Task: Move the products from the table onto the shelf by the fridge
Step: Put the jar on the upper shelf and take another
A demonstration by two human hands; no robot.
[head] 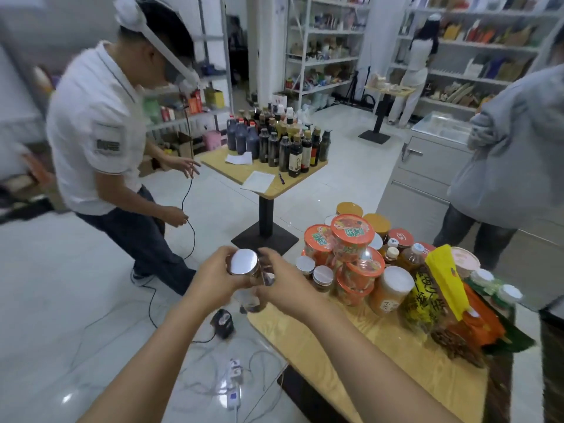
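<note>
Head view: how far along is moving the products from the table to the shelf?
Early, it seems. Nothing in this view shows products already placed on a shelf by the fridge. In hand: a silver-lidded jar, held by the left hand and right hand off the table's corner. Left: most of the stock, including the orange tubs, two small jars and snack bags, crowds the table.

Bright even light; edges warped, motion-blurred, perhaps soft-focused.
</note>
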